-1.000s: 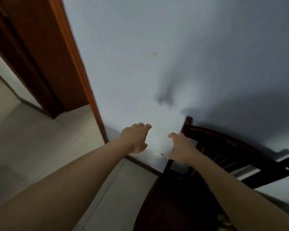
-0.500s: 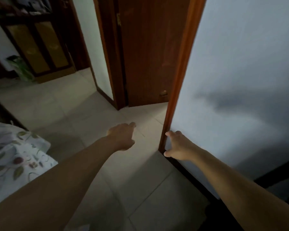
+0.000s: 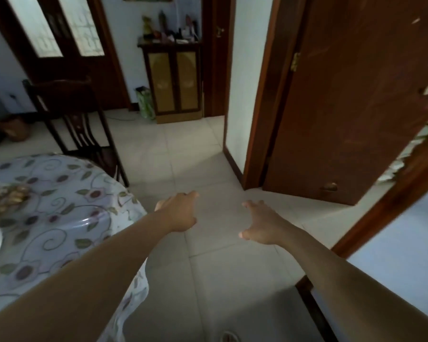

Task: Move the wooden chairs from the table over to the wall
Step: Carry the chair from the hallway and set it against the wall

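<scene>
Tiled floor (image 3: 208, 280), pale, underlies the scene. Left hand (image 3: 179, 213) and right hand (image 3: 262, 225) are extended over it, fingers loosely spread, holding nothing. Left of the left fingers: a desk (image 3: 59, 213) under a flowered cloth. Beyond it, far left of the fingers, one wooden chair (image 3: 77, 124) stands against the desk's far edge. Ahead right, an open door (image 3: 351, 107); farther off, a cabinet (image 3: 174, 82).

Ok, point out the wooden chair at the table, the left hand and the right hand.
wooden chair (image 3: 80, 124), head view, on the carved back splat.
left hand (image 3: 179, 212), head view, on the back of the hand.
right hand (image 3: 262, 224), head view, on the back of the hand.
</scene>
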`<state>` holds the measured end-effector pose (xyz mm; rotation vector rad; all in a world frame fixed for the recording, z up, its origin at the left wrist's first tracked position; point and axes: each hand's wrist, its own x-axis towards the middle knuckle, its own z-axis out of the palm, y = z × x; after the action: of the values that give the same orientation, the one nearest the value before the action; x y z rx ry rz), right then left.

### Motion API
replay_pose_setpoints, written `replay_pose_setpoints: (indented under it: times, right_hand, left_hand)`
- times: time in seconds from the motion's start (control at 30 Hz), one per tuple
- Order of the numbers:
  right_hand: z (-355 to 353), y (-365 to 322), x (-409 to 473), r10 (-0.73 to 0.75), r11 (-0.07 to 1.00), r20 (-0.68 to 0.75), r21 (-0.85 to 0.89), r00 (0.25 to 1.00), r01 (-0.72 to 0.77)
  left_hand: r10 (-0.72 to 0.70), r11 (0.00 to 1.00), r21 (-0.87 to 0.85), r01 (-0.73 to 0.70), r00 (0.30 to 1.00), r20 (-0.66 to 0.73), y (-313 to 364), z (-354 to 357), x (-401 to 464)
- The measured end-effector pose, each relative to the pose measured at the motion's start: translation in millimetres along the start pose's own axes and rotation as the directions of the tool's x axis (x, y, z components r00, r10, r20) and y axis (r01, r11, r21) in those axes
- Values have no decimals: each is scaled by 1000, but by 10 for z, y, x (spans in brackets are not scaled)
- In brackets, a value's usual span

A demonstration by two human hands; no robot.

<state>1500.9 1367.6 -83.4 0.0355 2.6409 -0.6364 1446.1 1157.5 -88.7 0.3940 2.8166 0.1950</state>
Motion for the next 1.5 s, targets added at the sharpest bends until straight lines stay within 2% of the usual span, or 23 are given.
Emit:
replay_pose_setpoints:
  times: [0.27, 0.5, 0.73, 0.87, 1.03, 1.27, 1.5]
  right_hand:
    - [-656, -395, 1518, -169, 979, 73, -101, 983, 176]
    - [-894, -961, 2579, -279, 944, 138, -141, 950, 298]
    - [-1072, -1690, 3702, -340, 913, 163, -177, 926, 366]
    - [-1203, -2164, 4376, -343, 905, 182, -200, 922, 376]
    - [-1385, -2682, 5107, -379, 886, 205, -203, 902, 418]
    - [-1541, -3547, 6424, -493, 826, 226, -184, 840, 533]
    - [-1719, -4446, 7762, -595, 724, 321, -183, 737, 665]
  left_hand:
    - [-171, 985, -36, 169, 982, -76, -421, -509, 986]
    - [-303, 953, -38, 301, 951, -66, -948, -843, 1670]
    - [-345, 938, -77, 338, 931, -122, -1742, -1146, 2551]
    - [-357, 930, -132, 343, 928, -104, -2341, -1407, 3092]
    - [-402, 913, -122, 388, 908, -119, -3000, -1729, 3595]
    - [-518, 854, -152, 498, 841, -154, -3952, -2055, 4375]
    - [-672, 739, -196, 645, 729, -132, -4810, -2428, 5128]
